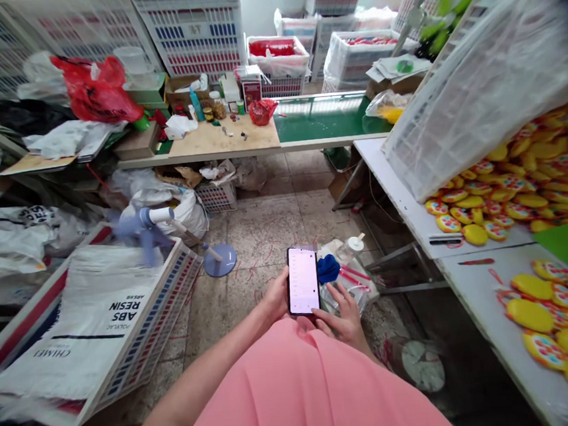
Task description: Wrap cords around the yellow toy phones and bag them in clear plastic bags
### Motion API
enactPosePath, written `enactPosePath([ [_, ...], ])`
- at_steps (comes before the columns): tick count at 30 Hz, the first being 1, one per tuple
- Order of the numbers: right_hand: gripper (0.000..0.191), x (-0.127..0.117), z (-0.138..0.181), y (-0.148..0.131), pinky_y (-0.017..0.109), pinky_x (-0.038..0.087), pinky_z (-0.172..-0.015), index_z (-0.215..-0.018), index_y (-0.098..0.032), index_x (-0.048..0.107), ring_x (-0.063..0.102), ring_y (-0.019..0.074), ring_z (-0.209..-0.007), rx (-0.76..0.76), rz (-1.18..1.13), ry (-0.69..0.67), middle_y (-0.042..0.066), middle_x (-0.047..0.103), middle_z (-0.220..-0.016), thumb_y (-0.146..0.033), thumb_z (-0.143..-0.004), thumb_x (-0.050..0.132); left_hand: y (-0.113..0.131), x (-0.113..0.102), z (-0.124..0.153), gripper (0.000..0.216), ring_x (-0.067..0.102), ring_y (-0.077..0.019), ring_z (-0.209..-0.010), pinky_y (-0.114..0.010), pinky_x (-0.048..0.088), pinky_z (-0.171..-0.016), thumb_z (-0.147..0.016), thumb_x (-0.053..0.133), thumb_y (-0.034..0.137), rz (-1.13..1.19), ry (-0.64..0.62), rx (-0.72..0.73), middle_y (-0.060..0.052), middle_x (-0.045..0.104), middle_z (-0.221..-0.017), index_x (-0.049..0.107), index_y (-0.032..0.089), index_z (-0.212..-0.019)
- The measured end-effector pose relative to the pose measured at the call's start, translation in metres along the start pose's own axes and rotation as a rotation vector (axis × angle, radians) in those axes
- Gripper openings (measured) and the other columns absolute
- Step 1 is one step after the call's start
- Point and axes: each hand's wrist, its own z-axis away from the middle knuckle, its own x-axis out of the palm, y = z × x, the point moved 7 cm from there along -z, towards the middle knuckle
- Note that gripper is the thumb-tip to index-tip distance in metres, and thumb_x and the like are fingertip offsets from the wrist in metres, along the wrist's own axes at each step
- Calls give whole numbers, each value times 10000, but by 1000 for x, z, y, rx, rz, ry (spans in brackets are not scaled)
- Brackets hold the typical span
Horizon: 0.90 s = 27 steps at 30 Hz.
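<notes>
A black smartphone with a lit white screen is held upright over my lap, above my pink garment. My left hand grips its left edge from behind. My right hand supports the lower right corner, with the thumb near the screen's bottom. Just behind the phone, on the floor, lie a blue cloth and a clear plastic bag with red strips.
A white table on my right carries piles of yellow and multicoloured round pieces under a plastic sheet. A crate with an ABS resin sack stands at left. A small blue fan stands on the tiled floor. Cluttered benches and crates line the back.
</notes>
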Motion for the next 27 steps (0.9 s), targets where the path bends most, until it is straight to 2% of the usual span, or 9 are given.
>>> enactPosePath([
  [10,235,5,1,2,554,339,-1053,-992,-399,740,302,346,-1381,-27,-23,-59,-60,334,-1525,-268,-819,649,0,3,-2,441,702,-265,-879,-375,512,-866,-968,394,405,-14,11,5,-124,746,-938,669,91,-1109],
  [17,190,-1,0,4,543,335,-1062,-920,-355,760,340,344,-1358,-73,-17,15,-40,353,-1517,-246,-788,679,1,7,-1,464,702,-264,-863,-387,517,-859,-978,354,415,-30,15,1,-128,744,-938,676,91,-1060],
  [20,172,-3,-1,5,537,347,-1058,-919,-340,757,362,342,-1350,-88,-5,31,-17,385,-1500,-247,-798,678,0,10,0,482,699,-273,-876,-402,513,-868,-978,346,424,-43,5,-13,-137,742,-945,668,80,-1080],
  [27,171,-3,2,7,535,364,-1026,-945,-318,744,349,352,-1357,-157,22,63,6,349,-1522,-251,-806,669,-5,11,-2,473,696,-265,-905,-405,497,-906,-983,339,415,-48,7,-26,-124,743,-956,655,92,-1123],
])
